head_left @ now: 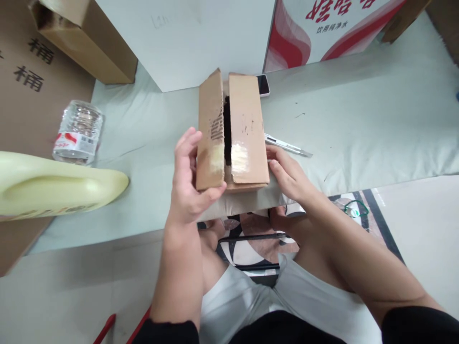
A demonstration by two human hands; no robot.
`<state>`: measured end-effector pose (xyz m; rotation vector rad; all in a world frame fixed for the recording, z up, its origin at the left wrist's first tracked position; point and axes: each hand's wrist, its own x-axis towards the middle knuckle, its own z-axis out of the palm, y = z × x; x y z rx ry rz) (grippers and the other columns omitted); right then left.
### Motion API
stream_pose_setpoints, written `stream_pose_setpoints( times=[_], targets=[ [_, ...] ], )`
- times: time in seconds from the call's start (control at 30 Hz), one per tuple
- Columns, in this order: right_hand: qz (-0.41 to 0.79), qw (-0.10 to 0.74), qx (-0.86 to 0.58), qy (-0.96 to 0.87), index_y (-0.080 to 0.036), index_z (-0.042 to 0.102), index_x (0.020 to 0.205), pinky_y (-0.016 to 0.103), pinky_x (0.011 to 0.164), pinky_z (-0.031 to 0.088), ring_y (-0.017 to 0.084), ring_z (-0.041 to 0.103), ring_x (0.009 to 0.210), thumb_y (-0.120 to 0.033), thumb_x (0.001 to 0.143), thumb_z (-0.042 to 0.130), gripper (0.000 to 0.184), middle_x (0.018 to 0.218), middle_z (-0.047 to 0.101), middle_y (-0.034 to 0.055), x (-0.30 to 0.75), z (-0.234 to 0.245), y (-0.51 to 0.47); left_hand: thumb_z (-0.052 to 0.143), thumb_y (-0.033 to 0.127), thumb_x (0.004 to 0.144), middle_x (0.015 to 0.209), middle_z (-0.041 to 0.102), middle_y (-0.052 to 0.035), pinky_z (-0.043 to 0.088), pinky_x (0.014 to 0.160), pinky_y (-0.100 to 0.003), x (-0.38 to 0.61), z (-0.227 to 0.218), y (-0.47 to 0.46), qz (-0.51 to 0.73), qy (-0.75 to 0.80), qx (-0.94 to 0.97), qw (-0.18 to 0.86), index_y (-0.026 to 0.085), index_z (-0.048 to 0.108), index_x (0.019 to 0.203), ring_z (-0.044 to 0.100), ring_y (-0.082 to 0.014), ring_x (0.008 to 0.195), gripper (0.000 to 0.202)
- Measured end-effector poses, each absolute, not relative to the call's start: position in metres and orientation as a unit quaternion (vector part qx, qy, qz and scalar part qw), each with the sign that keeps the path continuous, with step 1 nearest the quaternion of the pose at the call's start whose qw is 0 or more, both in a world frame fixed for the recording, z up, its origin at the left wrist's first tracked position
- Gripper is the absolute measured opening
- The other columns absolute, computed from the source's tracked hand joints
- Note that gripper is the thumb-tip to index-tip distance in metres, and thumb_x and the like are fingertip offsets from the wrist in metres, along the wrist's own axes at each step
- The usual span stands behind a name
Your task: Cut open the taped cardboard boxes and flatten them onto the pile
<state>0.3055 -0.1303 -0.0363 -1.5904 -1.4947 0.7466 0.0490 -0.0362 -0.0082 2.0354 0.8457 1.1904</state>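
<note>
A small brown cardboard box (249, 134) sits at the front of the cloth-covered table, its two top flaps nearly meeting over a dark gap. What is inside cannot be made out. My left hand (188, 181) grips the box's left side, thumb at the near corner of the left flap and fingers along the side. Against the right side rests my right hand (287, 172), its fingers bent and partly hidden by the box. Just beyond those fingers lies a utility knife (289, 145) with its blade pointing right. Behind the box, a phone (264, 86) is partly covered.
A large white carton (204, 43) and a red-and-white carton (333, 33) stand at the back. On the left are a clear plastic bottle (79, 131), a pale yellow bottle (64, 184) and an open brown box (93, 43). The table's front edge runs just below the hands.
</note>
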Motion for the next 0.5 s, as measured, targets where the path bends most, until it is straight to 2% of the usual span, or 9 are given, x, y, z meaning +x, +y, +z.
stream_pose_setpoints(
  times=[0.13, 0.23, 0.3, 0.4, 0.5],
  targets=[
    [0.283, 0.424, -0.636, -0.579, -0.02, 0.059, 0.137, 0.055, 0.106, 0.055, 0.03, 0.069, 0.12, -0.068, 0.103, 0.038, 0.064, 0.131, 0.071, 0.0177, 0.31, -0.04, -0.131, 0.073, 0.062, 0.084, 0.141, 0.067, -0.0075, 0.05, 0.119, -0.049, 0.059, -0.012, -0.034, 0.564, 0.343, 0.659, 0.361, 0.032, 0.06, 0.138, 0.061, -0.0315, 0.139, 0.064],
    [0.268, 0.473, -0.63, -0.555, -0.024, 0.061, 0.134, 0.054, 0.106, 0.055, 0.03, 0.068, 0.122, -0.067, 0.102, 0.042, 0.056, 0.133, 0.07, 0.0144, 0.315, -0.042, -0.13, 0.069, 0.041, 0.088, 0.122, 0.075, -0.0087, 0.049, 0.118, -0.044, 0.067, -0.001, -0.034, 0.673, 0.396, 0.489, 0.389, 0.02, 0.068, 0.117, 0.066, -0.0281, 0.131, 0.036],
    [0.244, 0.534, -0.615, -0.526, -0.028, 0.062, 0.132, 0.053, 0.106, 0.055, 0.029, 0.067, 0.124, -0.064, 0.102, 0.047, 0.049, 0.134, 0.069, 0.0113, 0.321, -0.042, -0.13, 0.068, 0.03, 0.085, 0.109, 0.077, -0.008, 0.05, 0.116, -0.04, 0.068, 0.01, -0.034, 0.706, 0.4, 0.402, 0.424, 0.016, 0.069, 0.099, 0.07, -0.0256, 0.121, 0.02],
    [0.228, 0.623, -0.566, -0.489, -0.033, 0.065, 0.131, 0.05, 0.106, 0.055, 0.029, 0.065, 0.128, -0.061, 0.1, 0.054, 0.043, 0.137, 0.068, 0.0076, 0.331, -0.041, -0.131, 0.067, 0.022, 0.082, 0.087, 0.077, -0.0036, 0.055, 0.106, -0.033, 0.063, 0.026, -0.033, 0.673, 0.435, 0.33, 0.499, 0.017, 0.067, 0.082, 0.074, -0.0205, 0.102, 0.004],
    [0.261, 0.673, -0.5, -0.478, -0.035, 0.07, 0.129, 0.049, 0.106, 0.056, 0.029, 0.064, 0.131, -0.064, 0.098, 0.055, 0.045, 0.136, 0.069, 0.0053, 0.338, -0.037, -0.133, 0.069, 0.024, 0.081, 0.074, 0.075, -0.0037, 0.063, 0.084, -0.034, 0.059, 0.038, -0.038, 0.55, 0.523, 0.263, 0.597, 0.018, 0.068, 0.08, 0.075, -0.0218, 0.081, 0.007]
  ],
)
